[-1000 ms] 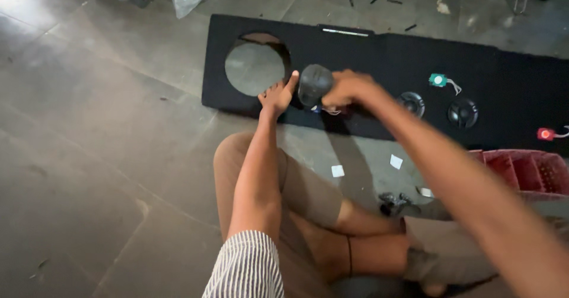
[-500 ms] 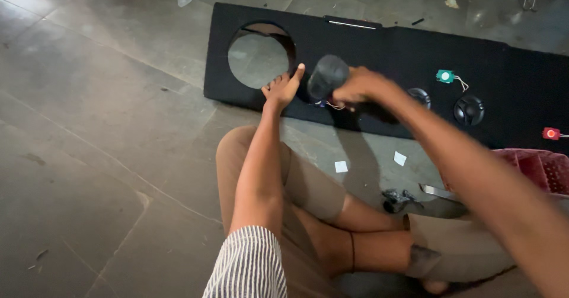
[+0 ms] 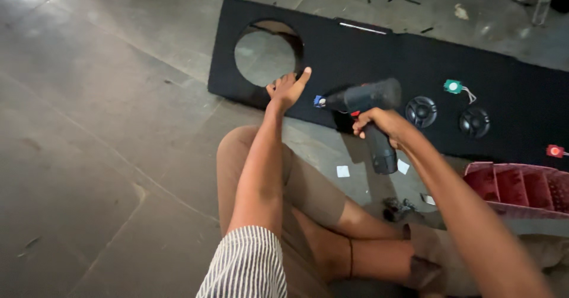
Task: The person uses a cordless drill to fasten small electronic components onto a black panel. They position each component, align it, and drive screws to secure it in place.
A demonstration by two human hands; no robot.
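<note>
The cordless drill [image 3: 367, 111] sits right at the middle of the view, dark-bodied, its barrel lying nearly level and pointing left, with the blue-tipped nose [image 3: 320, 101] aimed toward the left hand; the grip and battery foot run down and slightly right from the barrel, so the tool makes an L over the near edge of the long black panel [image 3: 415, 55]. The right hand [image 3: 379, 122] is wrapped around the grip just under the barrel, fingers curled tight and clamped on the handle, the forearm coming in from the lower right. Just left of the drill's nose, the left hand [image 3: 287, 87] rests on the panel, fingers loosely together and bent, thumb stuck out to the upper right, holding nothing, right beside the rim of the big round cutout [image 3: 265, 53] through which the floor shows. The panel lies flat on the grey tiled floor [image 3: 106, 126], its long axis running left to right. To the right of the drill, two small round black speakers [image 3: 421, 111] sit side by side on the panel, a green-and-white part [image 3: 453, 86] with wires just above them, and a small red part [image 3: 555, 150] further right at the edge. A red plastic crate [image 3: 521, 188] stands near the person's folded legs, with white scraps [image 3: 342, 171] on the floor between.
</note>
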